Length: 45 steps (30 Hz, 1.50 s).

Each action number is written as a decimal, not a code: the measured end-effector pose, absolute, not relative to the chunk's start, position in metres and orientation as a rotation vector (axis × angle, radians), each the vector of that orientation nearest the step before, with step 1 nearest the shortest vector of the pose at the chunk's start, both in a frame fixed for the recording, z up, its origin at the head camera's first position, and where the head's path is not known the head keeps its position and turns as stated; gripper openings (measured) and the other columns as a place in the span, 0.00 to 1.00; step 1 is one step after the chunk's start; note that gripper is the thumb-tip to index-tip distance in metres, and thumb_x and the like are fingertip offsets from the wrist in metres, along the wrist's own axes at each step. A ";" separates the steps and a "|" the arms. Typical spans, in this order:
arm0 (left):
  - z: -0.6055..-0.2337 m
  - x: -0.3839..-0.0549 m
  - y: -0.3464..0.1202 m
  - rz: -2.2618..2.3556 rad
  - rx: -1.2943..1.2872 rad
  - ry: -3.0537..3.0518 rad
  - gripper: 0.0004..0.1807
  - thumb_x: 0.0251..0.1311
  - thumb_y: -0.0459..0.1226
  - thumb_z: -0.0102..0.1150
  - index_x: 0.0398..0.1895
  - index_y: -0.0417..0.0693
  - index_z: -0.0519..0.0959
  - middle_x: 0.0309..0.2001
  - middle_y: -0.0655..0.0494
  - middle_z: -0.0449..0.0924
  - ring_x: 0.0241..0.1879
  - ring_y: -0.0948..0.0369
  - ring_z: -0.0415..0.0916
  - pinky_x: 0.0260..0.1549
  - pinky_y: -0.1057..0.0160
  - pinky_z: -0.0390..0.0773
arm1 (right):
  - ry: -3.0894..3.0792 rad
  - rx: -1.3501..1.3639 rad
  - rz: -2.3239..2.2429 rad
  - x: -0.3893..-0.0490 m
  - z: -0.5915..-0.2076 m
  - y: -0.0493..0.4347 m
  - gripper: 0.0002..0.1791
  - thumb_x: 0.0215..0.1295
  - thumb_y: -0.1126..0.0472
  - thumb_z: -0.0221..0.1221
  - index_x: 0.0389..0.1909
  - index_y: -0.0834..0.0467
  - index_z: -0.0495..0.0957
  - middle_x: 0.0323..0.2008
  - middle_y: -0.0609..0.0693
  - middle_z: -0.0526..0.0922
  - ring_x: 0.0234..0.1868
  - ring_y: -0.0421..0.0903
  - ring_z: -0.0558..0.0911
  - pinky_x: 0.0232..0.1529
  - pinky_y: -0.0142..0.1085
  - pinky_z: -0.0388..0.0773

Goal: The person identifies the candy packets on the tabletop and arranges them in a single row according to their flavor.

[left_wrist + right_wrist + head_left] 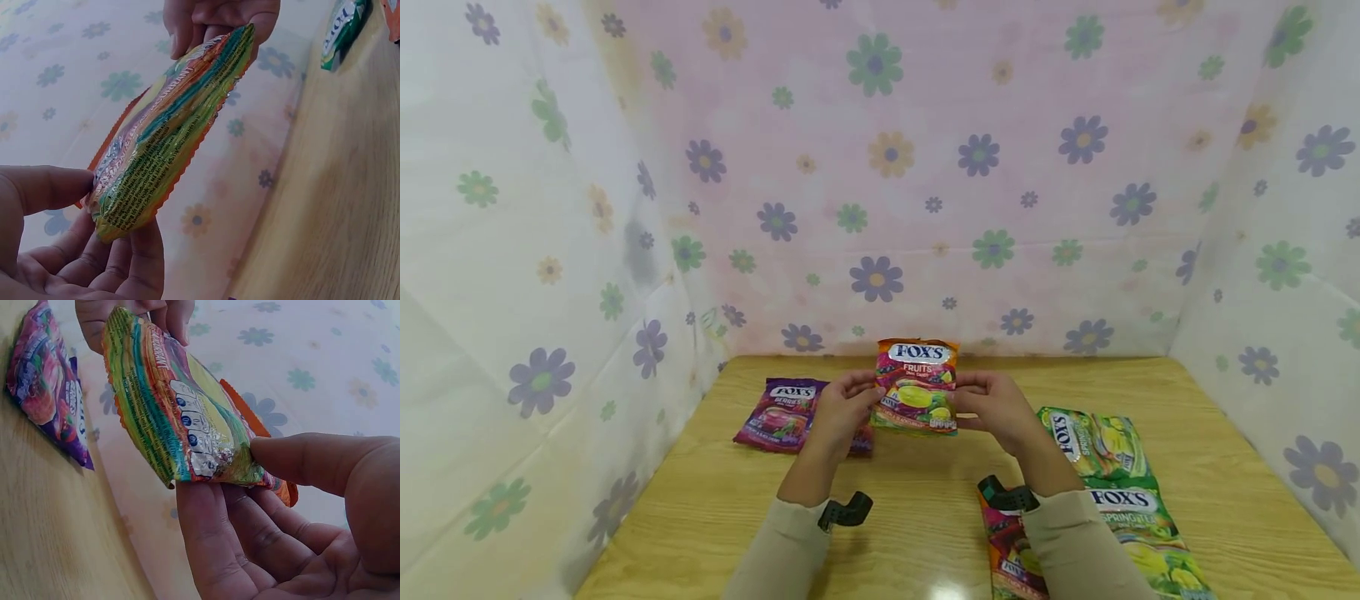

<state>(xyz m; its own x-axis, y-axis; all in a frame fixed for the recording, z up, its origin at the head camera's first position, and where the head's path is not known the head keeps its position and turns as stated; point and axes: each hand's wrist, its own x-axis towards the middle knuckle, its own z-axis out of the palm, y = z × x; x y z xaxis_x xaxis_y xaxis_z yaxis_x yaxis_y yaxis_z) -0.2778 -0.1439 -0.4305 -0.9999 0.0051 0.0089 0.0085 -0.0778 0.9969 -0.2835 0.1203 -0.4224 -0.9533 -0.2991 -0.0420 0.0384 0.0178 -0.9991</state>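
An orange and magenta FOX'S Fruits candy bag point(916, 383) is held upright above the table, its printed front toward the head camera. My left hand point(842, 408) pinches one side edge, thumb in front and fingers behind. On the opposite edge my right hand point(996, 408) pinches it the same way. The left wrist view looks at the bag's yellow-green bottom end point(169, 131) with small print. From the right wrist view, the crimped orange edge and the thumb point(306, 459) pressing the front show.
Purple FOX'S Berries bags point(778, 417) lie at the left on the wooden table point(910, 517). At the right lie green Spring Tea bags point(1101, 442), and another Fruits bag point(1003, 533) is partly under my right forearm. A flowered cloth point(880, 208) stands behind and at both sides.
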 end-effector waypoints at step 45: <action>-0.460 -0.292 -0.149 -2.313 0.141 -2.239 0.23 0.72 0.34 0.51 0.67 0.36 0.75 0.58 0.38 0.80 0.47 0.56 0.80 0.46 0.61 0.85 | 2.046 -0.047 -2.035 -0.295 -0.454 0.103 0.24 0.75 0.67 0.52 0.69 0.68 0.71 0.64 0.66 0.76 0.52 0.53 0.84 0.57 0.49 0.84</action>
